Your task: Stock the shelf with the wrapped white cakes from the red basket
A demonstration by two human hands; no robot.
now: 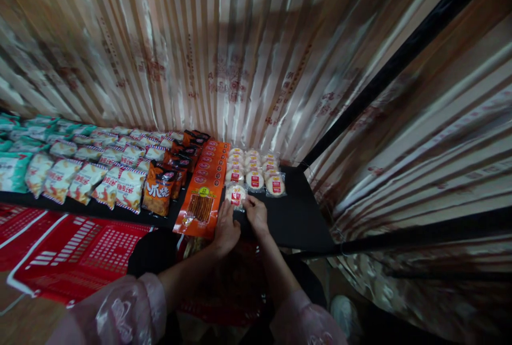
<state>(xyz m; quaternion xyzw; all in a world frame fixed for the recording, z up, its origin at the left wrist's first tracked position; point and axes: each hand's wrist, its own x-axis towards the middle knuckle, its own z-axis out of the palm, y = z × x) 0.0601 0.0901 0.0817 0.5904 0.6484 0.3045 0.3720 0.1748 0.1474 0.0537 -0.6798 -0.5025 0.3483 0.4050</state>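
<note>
A clear packet of round white rice crackers with a red label lies at the front of a column of similar packets on the black shelf. My left hand is at its lower left edge, fingers pointing forward along it. At the lower right edge, my right hand has its bent fingers on the wrapper, so the packet is held between both hands. Behind and to the right stand more rows of round cracker packets. Just left of my left hand lies a long orange snack bag with brown sticks printed on it.
Orange-black snack bags, white striped bags and green bags line the shelf leftward. Red baskets sit below. Black poles and a striped curtain enclose the back and right.
</note>
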